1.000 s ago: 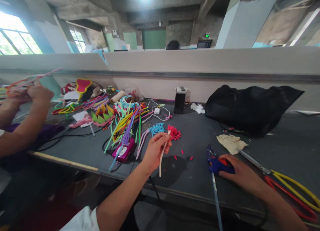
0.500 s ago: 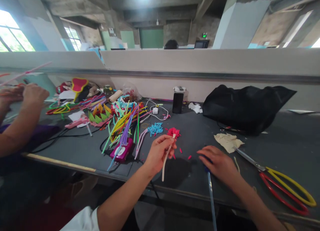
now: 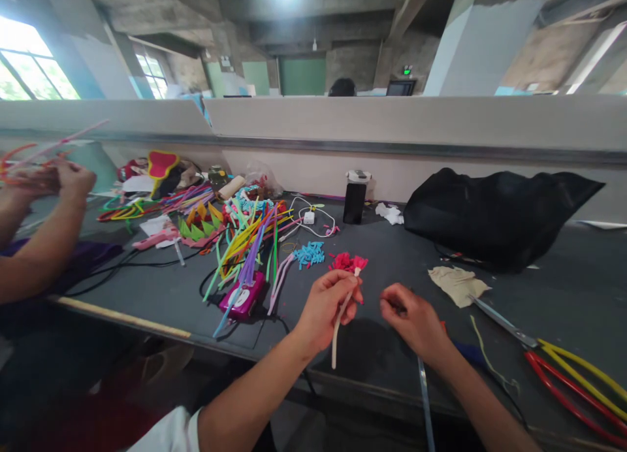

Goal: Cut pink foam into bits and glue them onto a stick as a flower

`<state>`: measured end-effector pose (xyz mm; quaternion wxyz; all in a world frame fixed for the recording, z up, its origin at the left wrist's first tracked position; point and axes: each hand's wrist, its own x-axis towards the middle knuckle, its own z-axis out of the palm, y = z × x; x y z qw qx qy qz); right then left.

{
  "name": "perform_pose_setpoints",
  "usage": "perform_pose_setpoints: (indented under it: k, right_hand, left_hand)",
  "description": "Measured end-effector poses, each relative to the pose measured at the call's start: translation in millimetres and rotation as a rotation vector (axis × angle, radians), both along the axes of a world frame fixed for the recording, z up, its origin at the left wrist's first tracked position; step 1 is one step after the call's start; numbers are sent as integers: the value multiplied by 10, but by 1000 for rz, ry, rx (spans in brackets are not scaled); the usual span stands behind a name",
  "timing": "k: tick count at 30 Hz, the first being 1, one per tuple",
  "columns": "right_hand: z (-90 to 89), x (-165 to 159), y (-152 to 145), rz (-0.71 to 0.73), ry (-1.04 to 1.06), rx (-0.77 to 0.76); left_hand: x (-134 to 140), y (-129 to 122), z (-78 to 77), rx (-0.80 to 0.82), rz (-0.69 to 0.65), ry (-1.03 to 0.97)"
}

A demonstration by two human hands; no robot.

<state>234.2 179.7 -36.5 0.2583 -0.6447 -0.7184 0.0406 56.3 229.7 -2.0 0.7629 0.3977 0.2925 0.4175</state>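
My left hand (image 3: pixel 329 303) is closed in a pinch on a cream pipe cleaner (image 3: pixel 339 328), which hangs down from the fingertips. At its upper end, beside a small pile of short red pieces (image 3: pixel 345 262), a red bit shows; I cannot tell whether it is attached. To the right, my right hand (image 3: pixel 416 321) has its fingers curled together over the table, and whatever they may hold is hidden. Under its wrist lies a dark blue object (image 3: pixel 467 353), partly covered. A pale blue strip (image 3: pixel 425 400) runs down past the table edge.
Red-and-yellow-handled scissors (image 3: pixel 529 341) lie right, beside a beige cloth (image 3: pixel 458 285) and black bag (image 3: pixel 490 217). Left are short blue pieces (image 3: pixel 309 254), coloured pipe cleaners (image 3: pixel 249 236) and a magenta box (image 3: pixel 243 298). A bottle (image 3: pixel 354 200) stands behind. Another person's hands (image 3: pixel 73 177) work far left.
My right hand has lifted off the dark blue object and curled its fingers, closer to my left hand. The left hand keeps its pinch on the cream pipe cleaner. The view has shifted slightly.
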Motion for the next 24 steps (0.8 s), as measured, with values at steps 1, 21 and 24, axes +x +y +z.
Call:
perform_pose_setpoints:
  k: [1,21,24]
  right_hand:
    - [54,1,-35,-22,110,11]
    - [504,-34,-67,-121,661,256]
    - [400,-72,-90,-107,676,264]
  left_hand:
    - [10,-5,2,-3,-3,-1]
    - [114,-9,33,36,114,113]
    - [132,-41,41,70,130,173]
